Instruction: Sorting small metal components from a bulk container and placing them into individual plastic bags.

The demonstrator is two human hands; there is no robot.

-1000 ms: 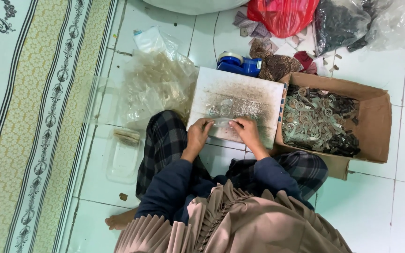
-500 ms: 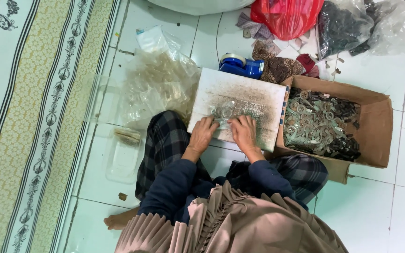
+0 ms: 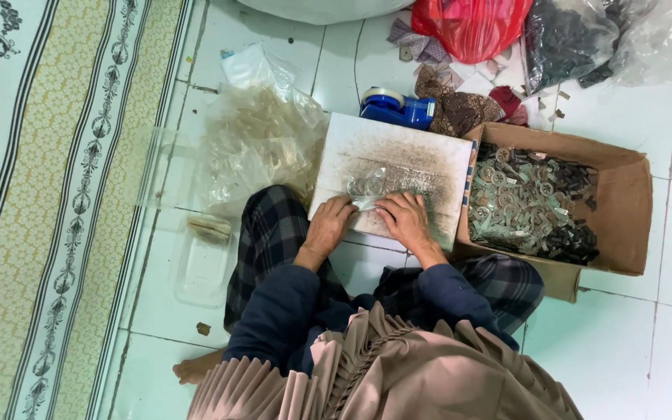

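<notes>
On the white tiled floor (image 3: pixel 639 327), mid-frame, lay a smudged white board (image 3: pixel 398 167); the left hand (image 3: pixel 330 225) and right hand (image 3: pixel 406 220) pressed down, fingers together, on a small clear plastic bag (image 3: pixel 367 190) at its lower edge, beside a cardboard box (image 3: pixel 624 218) of small parts at right

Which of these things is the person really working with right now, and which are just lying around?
In use:
left hand
right hand
clear bag under both hands
white board it lies on
box of small parts beside the board

Lying about:
blue tape dispenser
red bag
pile of clear bags
clear tray
</notes>
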